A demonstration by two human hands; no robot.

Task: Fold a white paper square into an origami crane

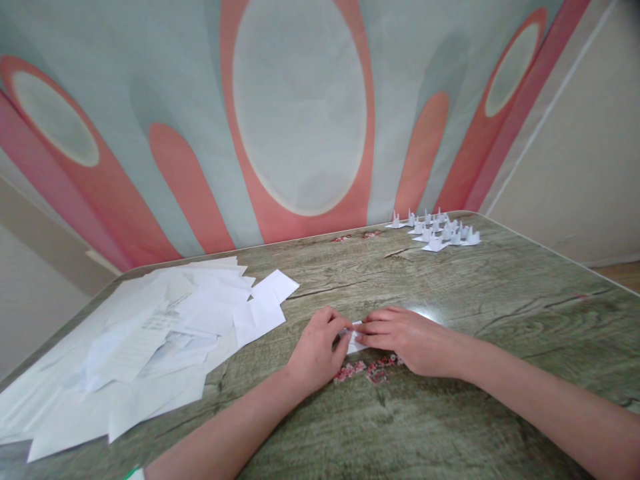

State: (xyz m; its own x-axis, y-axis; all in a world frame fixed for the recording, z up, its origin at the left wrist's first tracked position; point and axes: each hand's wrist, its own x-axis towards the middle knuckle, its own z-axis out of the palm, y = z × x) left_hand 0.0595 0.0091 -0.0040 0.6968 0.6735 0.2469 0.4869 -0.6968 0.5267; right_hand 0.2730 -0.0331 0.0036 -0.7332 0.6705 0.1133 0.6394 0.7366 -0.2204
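Note:
Between my hands, near the middle of the table, lies a small folded piece of white paper (356, 343). My left hand (320, 347) grips its left edge, with thumb and fingers closed on it. From the other side my right hand (400, 337) presses on the paper, its fingers together and covering the right part. The fingers hide much of the paper, so its exact folds cannot be made out. Several white folded paper cranes (434, 230) stand in a group at the table's far right.
A wide, loose pile of white paper sheets (145, 347) covers the table's left side, with smaller squares (273, 293) at its right edge. The wood-patterned table (500, 293) bears printed red flowers. Behind it hangs a pink and grey-green patterned backdrop (300, 107).

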